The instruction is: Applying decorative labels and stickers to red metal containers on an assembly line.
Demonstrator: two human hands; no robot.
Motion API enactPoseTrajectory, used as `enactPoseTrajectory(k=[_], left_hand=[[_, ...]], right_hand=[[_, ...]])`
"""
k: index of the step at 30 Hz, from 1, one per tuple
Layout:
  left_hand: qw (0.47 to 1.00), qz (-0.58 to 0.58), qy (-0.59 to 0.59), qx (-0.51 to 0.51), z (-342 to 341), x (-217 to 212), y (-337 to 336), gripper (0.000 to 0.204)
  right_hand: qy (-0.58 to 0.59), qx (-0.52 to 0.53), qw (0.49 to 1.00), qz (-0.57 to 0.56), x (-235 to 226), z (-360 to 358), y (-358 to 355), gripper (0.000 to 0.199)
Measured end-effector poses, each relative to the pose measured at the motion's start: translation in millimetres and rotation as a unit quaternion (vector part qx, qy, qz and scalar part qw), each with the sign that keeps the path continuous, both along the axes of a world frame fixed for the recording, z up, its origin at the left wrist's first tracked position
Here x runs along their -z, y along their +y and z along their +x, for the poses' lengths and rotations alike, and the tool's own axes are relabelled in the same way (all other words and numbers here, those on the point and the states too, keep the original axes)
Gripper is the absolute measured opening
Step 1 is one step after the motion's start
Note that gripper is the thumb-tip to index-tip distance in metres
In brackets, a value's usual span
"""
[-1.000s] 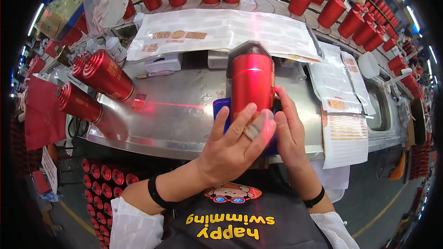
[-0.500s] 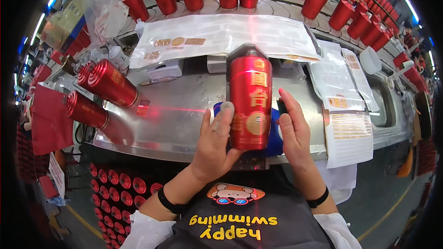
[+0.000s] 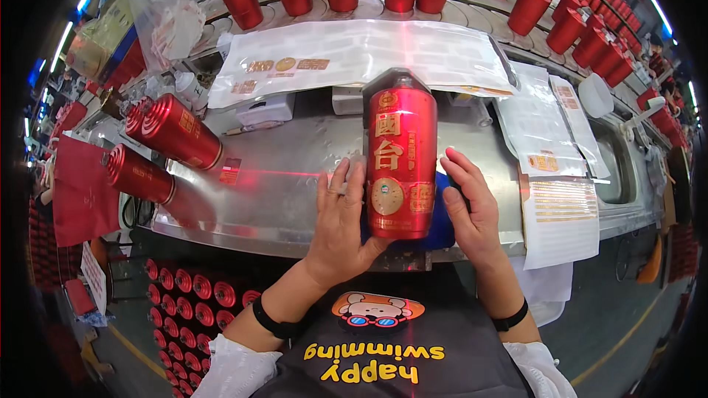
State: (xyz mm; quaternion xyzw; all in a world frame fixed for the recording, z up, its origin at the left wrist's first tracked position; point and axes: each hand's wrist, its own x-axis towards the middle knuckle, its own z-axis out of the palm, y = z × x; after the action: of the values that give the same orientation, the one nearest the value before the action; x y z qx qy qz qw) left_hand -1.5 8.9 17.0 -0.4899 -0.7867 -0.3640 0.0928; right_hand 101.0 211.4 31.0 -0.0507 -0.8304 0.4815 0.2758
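We cradle the red bottle (image 3: pixel 400 166) on its blue pad (image 3: pixel 442 222), left hand (image 3: pixel 341 225) and right hand (image 3: pixel 472 210) open-fingered against its sides; best keep it square, pressing evenly.

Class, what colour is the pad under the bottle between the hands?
Blue: the pad shows beside the red bottle, clearest in the head view.

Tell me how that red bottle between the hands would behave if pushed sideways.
The red bottle is a round cylinder lying on a blue pad, so it would likely roll. Its glossy surface probably makes it slippery. The left hand and right hand flank it, which should check the roll.
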Motion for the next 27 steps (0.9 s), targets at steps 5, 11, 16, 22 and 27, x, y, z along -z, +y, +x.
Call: enactPoseTrajectory(k=[5,11,16,22,27], left_hand=[[0.999,-0.038,-0.014,0.016,-5.3,8.0,-5.4,0.092],[0.999,-0.017,0.041,-0.013,-1.2,-11.7,4.6,0.1],[1.0,-0.015,0.011,0.013,-5.6,-3.3,1.4,0.1],[0.998,-0.024,-0.045,0.026,-9.3,9.3,-2.4,0.101],[0.994,-0.002,-0.077,0.072,-11.7,3.2,-2.8,0.095]], right_hand=[[0.01,0.004,1.0,0.019,4.5,1.0,3.7,0.034],[0.016,-0.039,0.946,-0.32,-2.2,6.1,8.3,0.037],[0.018,-0.062,0.936,-0.346,-8.0,10.9,14.6,0.04],[-0.045,-0.043,0.915,-0.399,-14.5,13.5,18.0,0.035],[-0.05,-0.099,0.875,-0.471,-8.0,8.6,25.8,0.032]])
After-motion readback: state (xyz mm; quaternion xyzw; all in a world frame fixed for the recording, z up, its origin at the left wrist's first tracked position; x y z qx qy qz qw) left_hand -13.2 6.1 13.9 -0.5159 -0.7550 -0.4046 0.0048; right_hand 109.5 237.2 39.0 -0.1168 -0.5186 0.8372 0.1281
